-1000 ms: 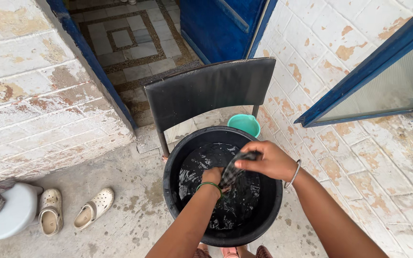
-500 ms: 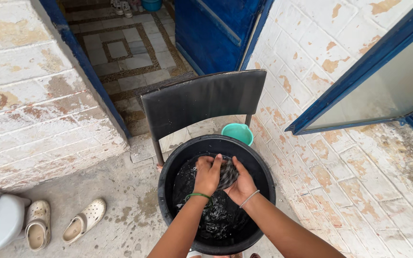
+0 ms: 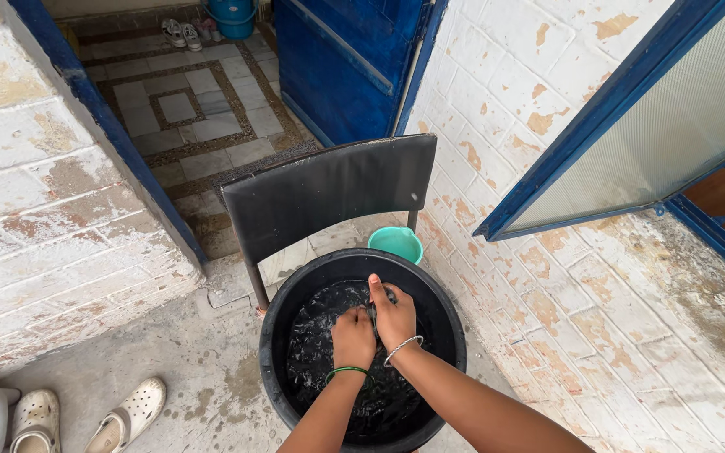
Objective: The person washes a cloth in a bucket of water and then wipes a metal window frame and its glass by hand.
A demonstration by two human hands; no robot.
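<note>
Both grips closed together on dark wet cloth (image 3: 379,295) — left hand (image 3: 352,337), right hand (image 3: 393,317) pressed side by side for rubbing, low inside black tub (image 3: 283,335); teal bucket (image 3: 396,243) at twelve o'clock.

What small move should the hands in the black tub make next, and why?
Probably keep rubbing: the left hand and right hand are pressed together on dark cloth in the black tub, and most of the fabric lies soaking in the water.
</note>
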